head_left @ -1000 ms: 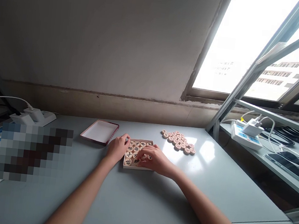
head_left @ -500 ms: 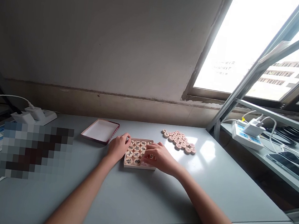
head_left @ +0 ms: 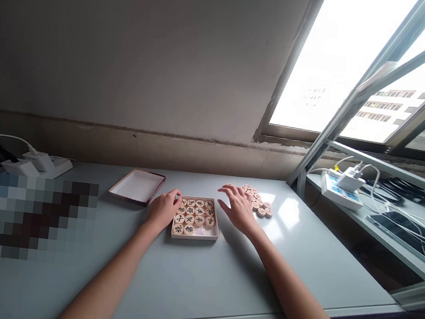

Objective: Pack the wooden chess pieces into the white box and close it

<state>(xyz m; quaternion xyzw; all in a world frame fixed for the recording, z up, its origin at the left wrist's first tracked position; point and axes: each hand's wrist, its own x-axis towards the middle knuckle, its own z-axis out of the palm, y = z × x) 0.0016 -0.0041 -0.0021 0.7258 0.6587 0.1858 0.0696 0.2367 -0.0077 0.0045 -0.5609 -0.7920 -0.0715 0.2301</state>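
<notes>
Loose wooden xiangqi pieces (head_left: 260,205) lie just beyond your open, empty right hand (head_left: 239,208); your left hand (head_left: 163,209) touches the box (head_left: 194,238), its hold unclear.

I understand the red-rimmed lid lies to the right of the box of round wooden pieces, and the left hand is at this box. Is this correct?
Not quite: the red-rimmed lid lies to the left of the box of round wooden pieces, as the head view shows. The left hand is at this box, as you say.
</notes>
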